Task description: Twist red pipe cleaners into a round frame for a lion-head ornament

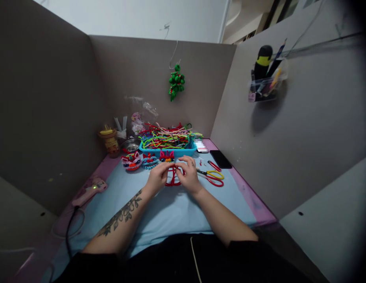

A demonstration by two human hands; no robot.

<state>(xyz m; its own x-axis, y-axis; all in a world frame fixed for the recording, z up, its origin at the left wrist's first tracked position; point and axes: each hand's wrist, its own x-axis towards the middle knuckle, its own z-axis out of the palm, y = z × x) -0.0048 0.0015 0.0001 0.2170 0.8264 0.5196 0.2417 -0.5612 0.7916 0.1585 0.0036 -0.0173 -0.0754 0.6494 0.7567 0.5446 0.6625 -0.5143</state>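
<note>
Between my two hands is a red pipe cleaner frame (172,183), bent into a rounded shape with crossing strands. My left hand (157,177) pinches its top edge from the left. From the other side my right hand (187,175) grips it with thumb and forefinger, the other fingers raised a little. The fingertips nearly meet and cover part of the frame. Just beyond sit three finished pipe cleaner animal heads: a pink and red one (131,161), a blue one (150,160) and a red one (167,156). Scissors (214,177) with yellow and red handles lie beside my right hand.
A blue basket (168,151) heaped with coloured pipe cleaners stands at the back. A glue gun (91,191) with a lit green light rests at left. A black phone (220,159) and a red tool (214,166) lie right. Partitions (159,78) enclose the table.
</note>
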